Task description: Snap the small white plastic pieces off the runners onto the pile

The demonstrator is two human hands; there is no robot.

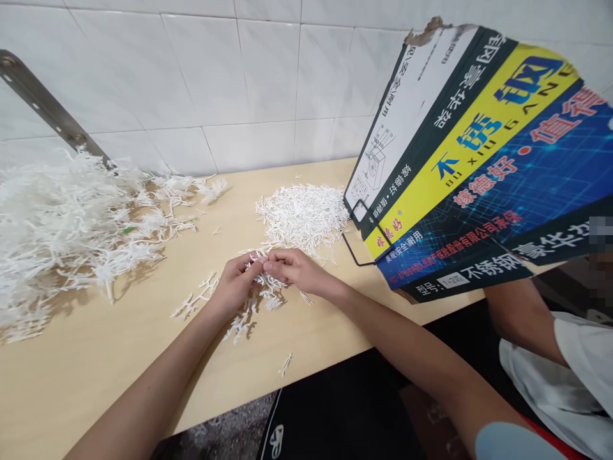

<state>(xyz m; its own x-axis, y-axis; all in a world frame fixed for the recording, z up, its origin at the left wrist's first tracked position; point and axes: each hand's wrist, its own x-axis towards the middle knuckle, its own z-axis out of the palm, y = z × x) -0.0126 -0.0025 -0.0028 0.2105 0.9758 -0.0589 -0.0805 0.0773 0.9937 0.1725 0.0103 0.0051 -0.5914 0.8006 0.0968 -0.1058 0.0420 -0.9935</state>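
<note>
My left hand (235, 279) is closed on a white branched plastic piece (255, 257). Fingers pinched, my right hand (295, 269) meets the left one at the same piece; the exact grip is partly hidden by the fingers. Below and beside them lie more white branched pieces (244, 322), some under my hands. Just beyond, a heap of small, thin white sticks (304, 214) rests on the table. A much larger tangled pile of white branched plastic (71, 236) spreads over the left side.
A printed cardboard panel (460, 160) stands at the right, with a black wire stand (359, 249) at its lower corner. Behind it sits another person, whose arm (522, 316) shows. A metal bracket (52, 102) rises at the left by the tiled wall (268, 76). The wooden table (119, 364) ends nearby.
</note>
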